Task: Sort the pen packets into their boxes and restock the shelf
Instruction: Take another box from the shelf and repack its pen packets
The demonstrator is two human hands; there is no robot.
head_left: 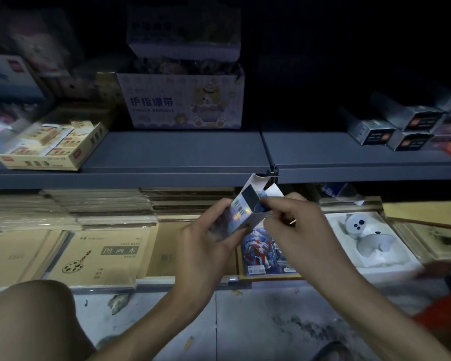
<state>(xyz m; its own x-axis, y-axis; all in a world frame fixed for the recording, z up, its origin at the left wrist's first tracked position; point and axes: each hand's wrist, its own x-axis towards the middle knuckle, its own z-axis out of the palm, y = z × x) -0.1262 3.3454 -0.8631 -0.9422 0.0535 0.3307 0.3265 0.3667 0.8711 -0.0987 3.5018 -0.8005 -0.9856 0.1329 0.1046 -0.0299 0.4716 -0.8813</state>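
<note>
Nearest the lens, a bare knee [29,316] filled the lower left. Beyond it, drawing books [102,256] lay flat on the bottom shelf. At centre, the left hand [206,246] wrapped its grip round the lower half of a small pen box [241,214], held in the air just below the front edge of the grey shelf [180,152]. The box's long axis ran from lower left up to the right, with its open mouth and raised white flap pointing up and away toward that edge. The right hand [297,230] kept a narrow pinch grip on a blue packet [261,204], probably pens, sitting partly inside the mouth. The box looked like light, thin card with a slick foil finish, easily crushed. It seemed best held by its long side walls, not the flaps. Far right on the shelf sat silvery boxes [401,126] of a similar kind.
</note>
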